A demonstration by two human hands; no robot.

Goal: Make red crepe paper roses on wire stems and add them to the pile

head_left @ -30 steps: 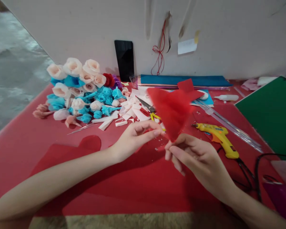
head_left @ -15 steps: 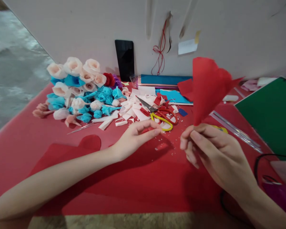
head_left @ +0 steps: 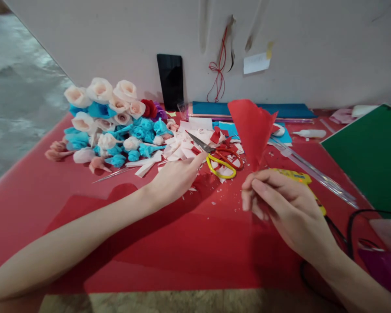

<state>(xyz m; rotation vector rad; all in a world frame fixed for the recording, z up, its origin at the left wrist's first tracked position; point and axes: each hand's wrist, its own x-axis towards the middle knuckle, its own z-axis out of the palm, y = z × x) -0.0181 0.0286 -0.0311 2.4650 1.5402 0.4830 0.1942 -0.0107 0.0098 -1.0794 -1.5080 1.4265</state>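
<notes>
My right hand (head_left: 276, 200) pinches the base of a red paper flower (head_left: 252, 130) between thumb and fingers. Its cone-shaped petals flare upward, held upright above the red table. Low over the table, my left hand (head_left: 176, 180) points one finger toward the scissors (head_left: 220, 156), and its other fingers are mostly hidden. Nothing shows in its grasp. The scissors, with one yellow and one orange-red handle, lie on white and red paper scraps (head_left: 184, 145). Red paper pieces (head_left: 200, 182) lie just beside my left fingers.
Many white, blue and pink paper flowers (head_left: 101, 117) are heaped at the left. A black phone (head_left: 171, 82) leans on the wall. At right are a yellow tool (head_left: 293, 175) with a cable, clear sticks (head_left: 322, 178), a small white bottle (head_left: 309, 133) and a green board (head_left: 368, 156).
My right hand has moved slightly left with the red flower, which has turned and lowered. My left hand has shifted left, turning back-up, with one finger stretched toward the scissors.
</notes>
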